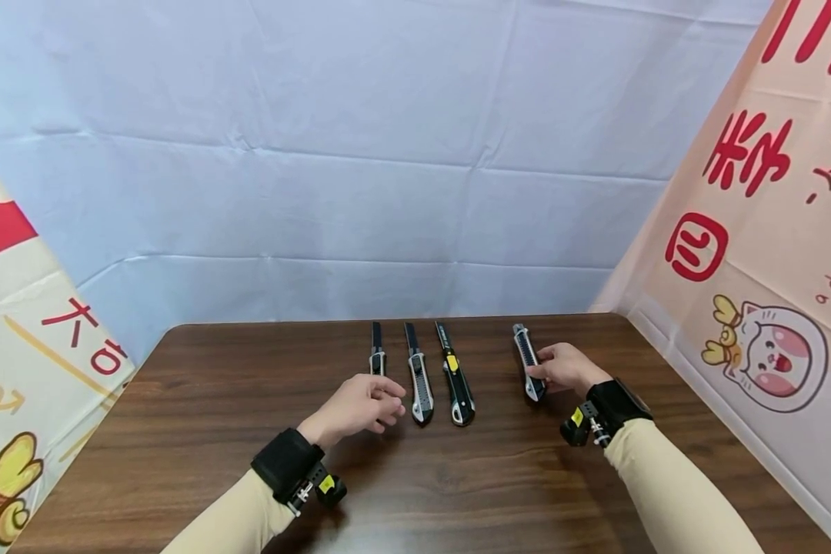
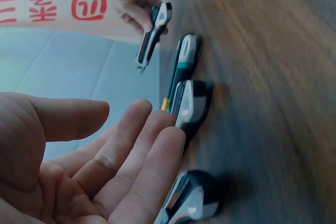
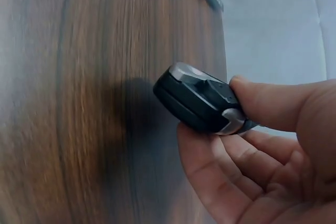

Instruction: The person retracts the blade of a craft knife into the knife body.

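Observation:
Between thumb and fingers, my right hand pinches a silver and black utility knife, its long blade not showing. The right wrist view shows the knife's dark butt end held just over the wood. My left hand, fingers loosely extended and holding nothing, hovers at the lower end of the leftmost utility knife and hides part of it. To its right lie a silver-grey utility knife and a black one with a yellow slider. All three on the table have dark blades extended toward the back edge.
The brown wooden table ends at a pale blue cloth backdrop. Printed cloths hang at either side, the right one with red characters and a cartoon cat. Both wrists wear black bands with small cameras.

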{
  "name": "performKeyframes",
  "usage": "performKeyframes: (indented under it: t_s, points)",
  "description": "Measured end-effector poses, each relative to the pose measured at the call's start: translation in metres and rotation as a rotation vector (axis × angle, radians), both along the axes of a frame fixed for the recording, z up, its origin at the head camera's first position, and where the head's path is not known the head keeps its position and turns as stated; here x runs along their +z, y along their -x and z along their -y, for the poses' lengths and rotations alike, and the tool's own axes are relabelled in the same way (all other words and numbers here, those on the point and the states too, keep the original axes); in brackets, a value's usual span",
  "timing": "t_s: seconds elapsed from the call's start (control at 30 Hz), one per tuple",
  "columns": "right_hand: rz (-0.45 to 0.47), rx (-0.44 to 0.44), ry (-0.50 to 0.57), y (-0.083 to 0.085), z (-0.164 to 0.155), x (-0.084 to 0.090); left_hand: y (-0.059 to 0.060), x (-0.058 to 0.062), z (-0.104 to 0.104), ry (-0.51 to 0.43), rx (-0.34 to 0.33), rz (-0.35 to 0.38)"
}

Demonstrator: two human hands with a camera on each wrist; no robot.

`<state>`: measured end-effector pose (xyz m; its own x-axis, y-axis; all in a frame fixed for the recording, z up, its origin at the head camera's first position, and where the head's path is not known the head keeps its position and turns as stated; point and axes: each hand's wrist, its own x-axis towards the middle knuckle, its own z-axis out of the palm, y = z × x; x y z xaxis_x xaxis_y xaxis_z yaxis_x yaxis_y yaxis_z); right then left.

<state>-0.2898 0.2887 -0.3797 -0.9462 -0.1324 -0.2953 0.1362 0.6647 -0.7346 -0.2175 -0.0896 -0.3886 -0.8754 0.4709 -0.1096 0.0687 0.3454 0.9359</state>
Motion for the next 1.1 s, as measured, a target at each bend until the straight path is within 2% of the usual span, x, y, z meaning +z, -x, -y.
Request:
performKeyframes:
  t_s: [0.27,0.47,0.77,1.1]
  points:
    - [-0.009,0.000,-0.033,0.002,-0.010,-0.003,0.003,-0.002,0.017,0.009,0.048,0.003]
    - [0.025,-0.029,-0.031,0.006,-0.014,-0.003,0.003,-0.005,0.022,0.000,0.029,0.006]
    - [0.051,-0.071,-0.030,0.011,-0.023,-0.008,0.001,-0.007,0.018,0.005,0.015,-0.002]
    - [-0.051,-0.094,-0.173,0.013,-0.023,-0.013,0.001,-0.009,0.014,0.007,0.012,0.014]
